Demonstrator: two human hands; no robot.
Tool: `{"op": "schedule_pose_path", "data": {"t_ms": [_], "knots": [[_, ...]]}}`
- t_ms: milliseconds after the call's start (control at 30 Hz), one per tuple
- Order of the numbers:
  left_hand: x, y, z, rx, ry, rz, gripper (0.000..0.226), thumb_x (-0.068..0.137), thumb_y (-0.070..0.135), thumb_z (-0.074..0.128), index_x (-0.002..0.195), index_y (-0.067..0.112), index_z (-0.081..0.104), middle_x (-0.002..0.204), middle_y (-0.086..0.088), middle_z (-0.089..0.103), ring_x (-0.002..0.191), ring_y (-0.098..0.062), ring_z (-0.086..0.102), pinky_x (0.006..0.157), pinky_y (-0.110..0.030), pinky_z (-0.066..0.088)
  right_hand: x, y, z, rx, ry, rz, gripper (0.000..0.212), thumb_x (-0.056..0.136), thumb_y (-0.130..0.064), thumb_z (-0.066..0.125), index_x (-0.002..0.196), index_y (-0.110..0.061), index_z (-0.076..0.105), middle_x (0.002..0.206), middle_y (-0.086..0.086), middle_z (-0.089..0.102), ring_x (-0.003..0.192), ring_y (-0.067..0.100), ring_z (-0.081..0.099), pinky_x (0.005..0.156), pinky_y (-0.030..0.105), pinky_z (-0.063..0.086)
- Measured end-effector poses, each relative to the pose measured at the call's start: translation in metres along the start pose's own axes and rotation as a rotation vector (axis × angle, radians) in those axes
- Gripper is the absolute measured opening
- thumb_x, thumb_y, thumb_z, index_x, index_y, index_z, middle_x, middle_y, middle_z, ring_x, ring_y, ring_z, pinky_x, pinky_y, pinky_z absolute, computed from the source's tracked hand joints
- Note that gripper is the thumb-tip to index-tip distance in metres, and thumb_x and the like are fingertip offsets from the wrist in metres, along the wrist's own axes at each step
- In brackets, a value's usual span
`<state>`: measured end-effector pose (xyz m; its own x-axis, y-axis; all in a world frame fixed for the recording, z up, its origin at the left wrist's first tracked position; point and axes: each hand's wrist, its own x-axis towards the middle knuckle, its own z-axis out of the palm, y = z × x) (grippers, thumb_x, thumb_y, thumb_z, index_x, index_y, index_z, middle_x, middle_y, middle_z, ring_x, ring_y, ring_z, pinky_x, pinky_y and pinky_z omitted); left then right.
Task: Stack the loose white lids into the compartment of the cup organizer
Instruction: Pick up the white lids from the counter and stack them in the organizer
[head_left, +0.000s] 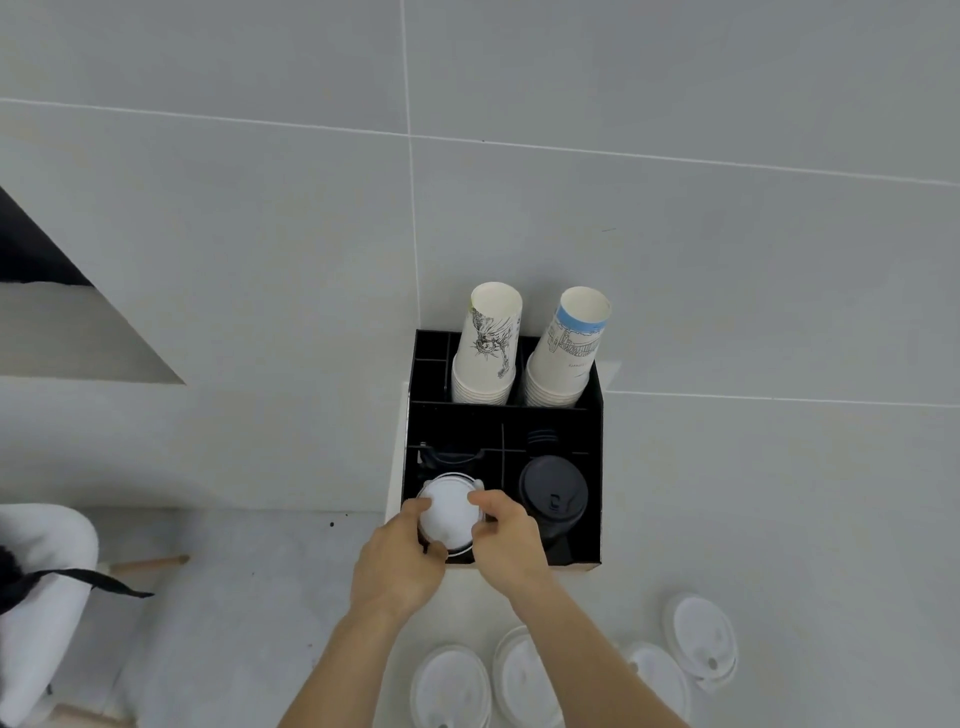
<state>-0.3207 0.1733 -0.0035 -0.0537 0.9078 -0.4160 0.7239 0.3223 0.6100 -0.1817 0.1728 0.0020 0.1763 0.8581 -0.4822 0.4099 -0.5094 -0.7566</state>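
Observation:
A black cup organizer (595, 467) stands on the white counter against the tiled wall. Both hands hold one white lid (448, 512) over its front left compartment. My left hand (400, 561) grips the lid's left edge and my right hand (506, 540) grips its right edge. Several loose white lids lie on the counter in front: one (451, 686), another (524, 675), a third (660, 675) and one at the far right (701, 636). My right forearm hides part of them.
A stack of black lids (553, 499) fills the front right compartment. Two stacks of upside-down paper cups (488, 348) (569, 353) stand in the rear compartments. A person in white clothing (41, 597) is at the lower left, below the counter edge.

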Motion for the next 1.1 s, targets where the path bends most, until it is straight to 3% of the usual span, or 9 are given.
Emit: {"op": "schedule_pose_path", "data": {"t_ms": [133,300,433,567,667,833,900,967,1100], "knots": [[-0.002,-0.001,0.004,0.077,0.02,0.052,0.057,0.086,0.026,0.059,0.141,0.032,0.046,0.126,0.005,0.065,0.108,-0.021,0.063,0.091,-0.039,0.054,0.0,0.004,0.002,-0.026,0.023,-0.011,0.047,0.095,0.002,0.047,0.135,-0.016,0.061,0.116,0.007,0.065,0.09,0.019,0.06,0.092,0.039,0.056],[-0.003,-0.001,0.004,0.182,0.072,0.152,0.054,0.09,0.022,0.056,0.143,0.029,0.046,0.155,0.012,0.039,0.124,-0.016,0.056,0.093,-0.035,0.052,-0.001,0.009,0.003,-0.09,0.062,-0.094,0.045,0.094,0.0,0.049,0.134,-0.016,0.063,0.102,0.003,0.067,0.087,0.016,0.062,0.087,0.033,0.057],[-0.003,0.004,0.006,0.276,0.029,0.183,0.056,0.093,0.022,0.05,0.147,0.03,0.04,0.159,0.015,0.03,0.131,-0.015,0.05,0.094,-0.034,0.052,-0.003,0.008,0.006,-0.225,0.056,-0.173,0.046,0.093,-0.004,0.048,0.134,-0.02,0.063,0.123,0.001,0.069,0.106,0.017,0.065,0.09,0.032,0.055],[0.001,0.008,0.009,0.309,-0.01,0.178,0.06,0.093,0.017,0.046,0.15,0.03,0.035,0.162,0.015,0.024,0.13,-0.016,0.051,0.093,-0.034,0.051,-0.002,0.006,0.006,-0.398,0.015,-0.23,0.05,0.092,-0.005,0.051,0.14,-0.02,0.057,0.147,-0.003,0.057,0.123,0.021,0.061,0.094,0.035,0.054],[0.003,0.005,0.01,0.319,-0.028,0.174,0.062,0.092,0.016,0.047,0.151,0.032,0.032,0.163,0.015,0.019,0.13,-0.016,0.05,0.091,-0.033,0.051,-0.002,0.004,0.008,-0.467,-0.008,-0.253,0.045,0.091,-0.004,0.052,0.135,-0.014,0.056,0.147,0.003,0.056,0.122,0.027,0.06,0.094,0.04,0.055],[0.0,-0.002,0.009,0.315,-0.027,0.2,0.068,0.092,0.014,0.044,0.153,0.037,0.023,0.164,0.022,0.011,0.128,-0.011,0.052,0.082,-0.029,0.051,-0.006,0.003,0.003,-0.462,-0.051,-0.266,0.055,0.094,-0.006,0.05,0.148,-0.016,0.046,0.157,0.004,0.046,0.134,0.026,0.052,0.104,0.039,0.05],[-0.004,-0.002,0.009,0.295,0.035,0.204,0.069,0.09,0.012,0.046,0.152,0.036,0.025,0.163,0.021,0.016,0.12,-0.015,0.058,0.078,-0.029,0.051,-0.012,0.003,-0.003,-0.388,0.019,-0.315,0.051,0.093,-0.005,0.051,0.142,-0.017,0.054,0.146,0.002,0.058,0.124,0.022,0.06,0.098,0.036,0.053],[-0.01,0.0,0.008,0.261,0.114,0.215,0.063,0.089,0.011,0.048,0.147,0.033,0.034,0.157,0.016,0.033,0.109,-0.02,0.064,0.074,-0.032,0.052,-0.02,0.005,-0.013,-0.282,0.117,-0.359,0.042,0.092,-0.004,0.051,0.129,-0.019,0.066,0.123,-0.003,0.071,0.106,0.016,0.067,0.089,0.033,0.056],[-0.028,0.008,0.018,0.144,0.232,0.231,0.039,0.09,0.015,0.051,0.126,0.032,0.054,0.118,0.014,0.066,0.091,-0.012,0.067,0.074,-0.031,0.054,-0.036,0.026,-0.043,-0.03,0.265,-0.29,0.031,0.093,-0.004,0.054,0.103,-0.026,0.075,0.076,-0.013,0.072,0.074,0.013,0.069,0.072,0.032,0.06]]}}
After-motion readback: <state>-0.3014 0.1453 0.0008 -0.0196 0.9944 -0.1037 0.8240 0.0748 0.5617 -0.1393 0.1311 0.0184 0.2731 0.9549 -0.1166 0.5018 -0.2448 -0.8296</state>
